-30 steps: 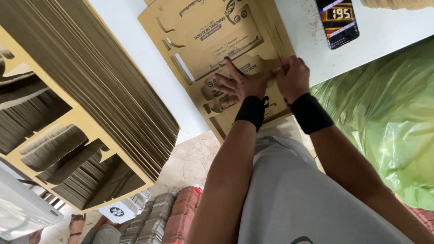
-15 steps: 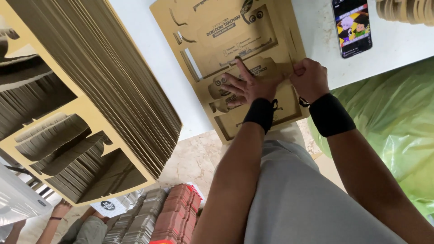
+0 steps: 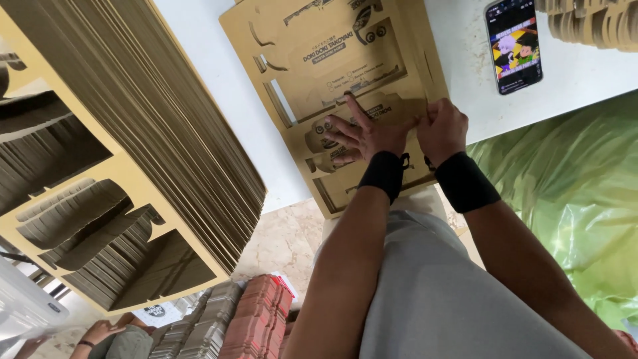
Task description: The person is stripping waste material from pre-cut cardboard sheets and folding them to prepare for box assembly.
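Note:
A flat brown die-cut cardboard sheet (image 3: pixel 332 60) lies on the white table (image 3: pixel 212 73), overhanging its near edge. My left hand (image 3: pixel 362 133) presses flat on the sheet with fingers spread. Beside it, my right hand (image 3: pixel 444 127) is curled, pinching an edge of the cut-out part of the sheet. Both wrists wear black wristbands. My grey shirt fills the lower middle of the view.
A tall stack of die-cut cardboard sheets (image 3: pixel 119 153) fills the left. A phone (image 3: pixel 514 44) with a lit screen lies on the table at upper right, near more stacked cardboard (image 3: pixel 591 23). A green plastic bag (image 3: pixel 571 186) is at right. Another person's hand (image 3: pixel 100 330) and bundled boxes (image 3: pixel 232 319) are on the floor.
The view has shifted slightly, so the sheet and phone sit lower and more to the left. Both hands stay on the cardboard sheet, the right hand still pinching.

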